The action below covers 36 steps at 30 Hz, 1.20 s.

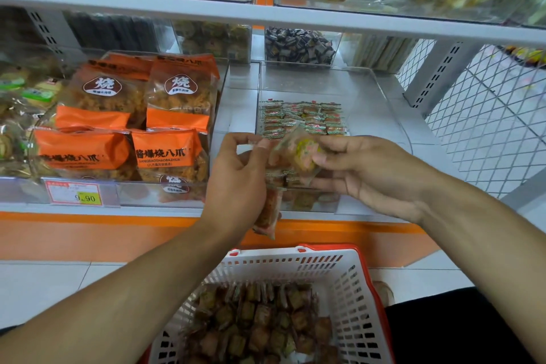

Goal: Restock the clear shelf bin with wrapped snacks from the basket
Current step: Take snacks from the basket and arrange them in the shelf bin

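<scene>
Beside "9.90"-tagged orange bags (pixel 124 115), both hands' fingers curled round wrapped snacks (pixel 298 154) over the clear bin (pixel 384 103).

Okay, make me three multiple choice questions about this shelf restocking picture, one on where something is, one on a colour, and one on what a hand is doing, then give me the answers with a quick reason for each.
1. Where is the basket of wrapped snacks?
A. On the top shelf
B. Low in front of the person, beneath the hands
C. Inside the clear bin

2. What colour are the big snack bags left of the clear bin?
A. Orange
B. Blue
C. Purple

3. What is the right hand doing?
A. Hanging idle at the side
B. Resting flat on the shelf
C. Pinching a wrapped snack above the bin's front

Answers:
1 B, the white basket with its red rim sits at the bottom of the view, under both forearms.
2 A, the bags carry orange bands and tops.
3 C, thumb and fingers close on the clear wrapper, while the left hand holds more packets.
</scene>
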Each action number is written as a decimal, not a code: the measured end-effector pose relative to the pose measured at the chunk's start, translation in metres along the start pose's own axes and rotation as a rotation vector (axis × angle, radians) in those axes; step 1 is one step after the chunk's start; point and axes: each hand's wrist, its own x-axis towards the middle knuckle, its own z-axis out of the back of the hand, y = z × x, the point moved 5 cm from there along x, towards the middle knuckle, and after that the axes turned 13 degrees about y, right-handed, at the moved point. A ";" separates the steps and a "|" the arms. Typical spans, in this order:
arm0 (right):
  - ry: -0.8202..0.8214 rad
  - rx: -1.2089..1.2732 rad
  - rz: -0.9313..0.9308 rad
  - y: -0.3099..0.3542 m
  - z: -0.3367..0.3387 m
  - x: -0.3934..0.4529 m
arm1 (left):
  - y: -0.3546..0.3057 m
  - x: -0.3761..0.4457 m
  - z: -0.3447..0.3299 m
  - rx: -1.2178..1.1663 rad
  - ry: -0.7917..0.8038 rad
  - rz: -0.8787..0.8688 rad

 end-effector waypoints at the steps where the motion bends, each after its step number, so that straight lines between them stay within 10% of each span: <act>1: 0.010 0.088 0.014 -0.001 -0.001 0.002 | 0.000 -0.001 -0.001 0.006 0.014 -0.011; 19: 0.266 -0.288 -0.108 0.003 0.017 -0.007 | -0.005 -0.003 -0.019 -0.259 0.313 0.121; 36: 0.115 -0.343 -0.149 0.009 0.026 -0.014 | -0.001 0.002 -0.028 -0.173 0.433 0.229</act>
